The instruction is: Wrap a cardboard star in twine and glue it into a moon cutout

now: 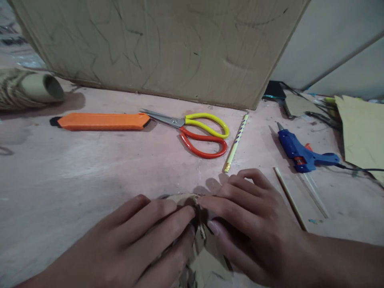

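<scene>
Both my hands meet low in the middle of the view over a small piece of brown cardboard (207,256). My left hand (141,236) lies on its left side with the fingers together, pressing down. My right hand (249,216) curls over its right side, with the fingertips pinching the top edge of the cardboard. Most of the piece is hidden under my fingers. It rests on a pinkish wooden tabletop (90,176).
Beyond my hands lie an orange utility knife (102,121), red-and-yellow scissors (198,130), a striped pencil (236,142), a blue glue gun (300,152) with its cord, and a thin stick (289,198). A big cardboard box (168,48) stands behind. A cardboard roll (30,88) sits far left.
</scene>
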